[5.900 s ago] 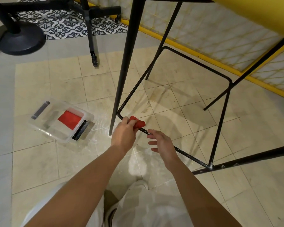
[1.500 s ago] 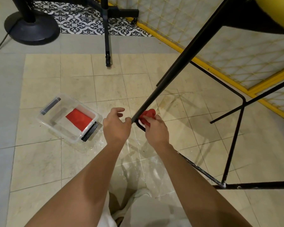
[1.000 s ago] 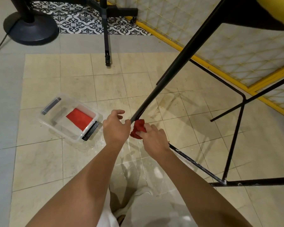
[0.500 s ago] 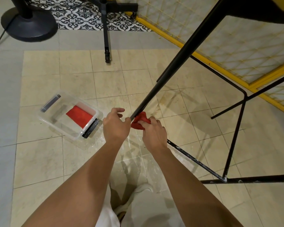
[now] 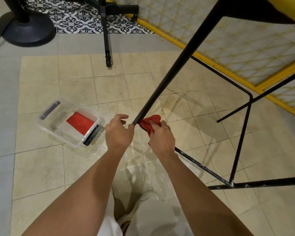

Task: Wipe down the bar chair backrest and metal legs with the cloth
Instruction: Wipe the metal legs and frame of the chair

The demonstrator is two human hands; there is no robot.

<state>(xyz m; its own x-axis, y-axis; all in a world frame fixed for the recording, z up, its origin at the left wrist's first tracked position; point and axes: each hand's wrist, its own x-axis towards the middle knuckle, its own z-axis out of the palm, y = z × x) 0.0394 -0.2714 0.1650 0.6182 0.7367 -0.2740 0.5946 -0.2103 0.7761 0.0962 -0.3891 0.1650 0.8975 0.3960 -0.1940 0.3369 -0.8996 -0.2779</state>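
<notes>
Looking down at the tiled floor (image 5: 109,92) from head height, both forearms reach forward. Left hand (image 5: 119,132): grip closed round the lower end of the slanting black chair leg (image 5: 174,65), thumb and fingers wrapped, index finger loose above. Right hand (image 5: 162,137): grip closed on the red cloth (image 5: 150,122), which is bunched and pressed against the leg just right of the left hand, where the footrest rail (image 5: 203,167) meets it. Leg runs from the hands up and to the far right, under the yellow seat (image 5: 293,7) at the top right corner. Backrest not in view.

Rail continues from under the right hand to the near right, paint flecked white, and joins another leg (image 5: 238,145) and a low bar running off the right edge. More black frame bars cross the right side, in front of a yellow-framed mesh panel (image 5: 228,36).

Left of the hands, just apart from them: a clear plastic box (image 5: 46,126) on the floor with a second red cloth (image 5: 80,123) inside. Open tile between box and far stand leg (image 5: 107,48). Round black base (image 5: 26,29) at far left, on grey floor beside patterned tiles. Open floor at near left; right side crowded by frame. Person's light trousers and a shoe are visible at the near edge, between the arms.
</notes>
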